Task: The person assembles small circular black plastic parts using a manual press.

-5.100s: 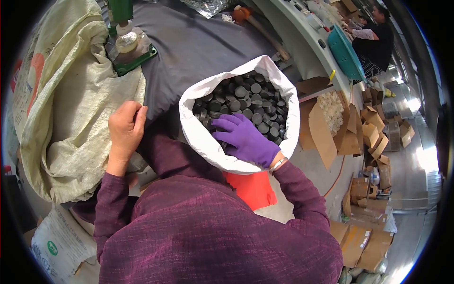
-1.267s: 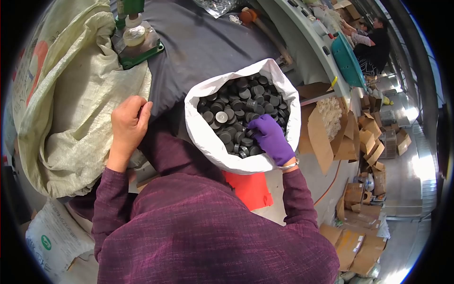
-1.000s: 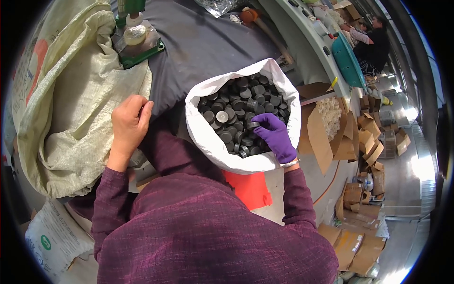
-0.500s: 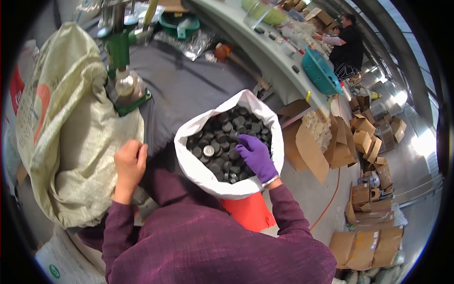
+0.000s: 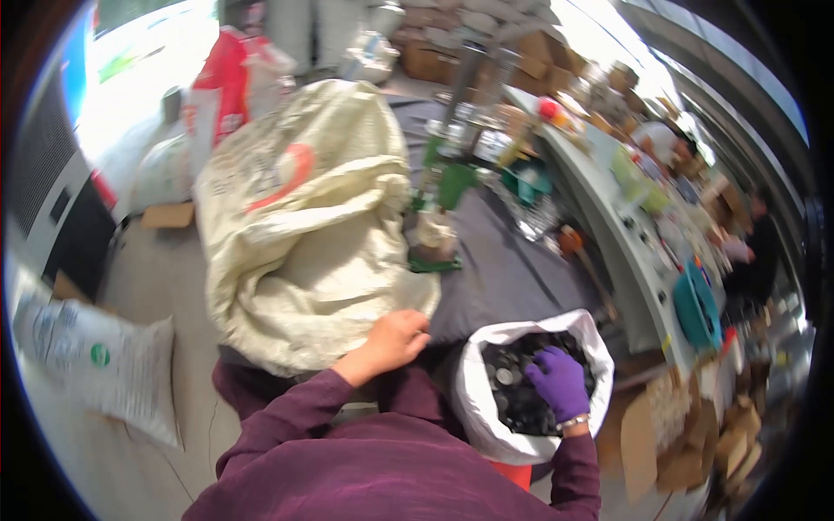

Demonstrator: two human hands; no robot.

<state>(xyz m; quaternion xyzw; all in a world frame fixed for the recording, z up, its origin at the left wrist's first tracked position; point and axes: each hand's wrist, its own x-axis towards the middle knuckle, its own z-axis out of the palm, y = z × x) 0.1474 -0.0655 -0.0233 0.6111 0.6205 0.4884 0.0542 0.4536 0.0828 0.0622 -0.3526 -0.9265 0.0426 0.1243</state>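
Note:
A white bag (image 5: 476,408) with a rolled-back rim stands at the lower right, filled with round black caps (image 5: 512,395). My right hand (image 5: 559,386), in a purple glove, reaches down into it. Its fingers look apart and touch the caps; blur hides whether a cap lies under them. My bare left hand (image 5: 387,347) is closed, its fingers curled at the lower edge of a large pale woven sack (image 5: 304,234). What it holds, if anything, is hidden. Beyond the sack's right side stands a green hand press (image 5: 447,195), with a pale round piece (image 5: 434,230) above its base.
A dark cloth-covered table (image 5: 512,260) lies ahead. To its right runs a long grey bench (image 5: 621,234) with a teal basket (image 5: 698,304) at its edge. A person in black (image 5: 754,260) is farther right. A full white sack (image 5: 104,365) sits on the floor at left.
The view has swung left, so everything sits farther right in it. My right hand stays in the bag, its fingers more spread. My left hand remains closed beside the woven sack.

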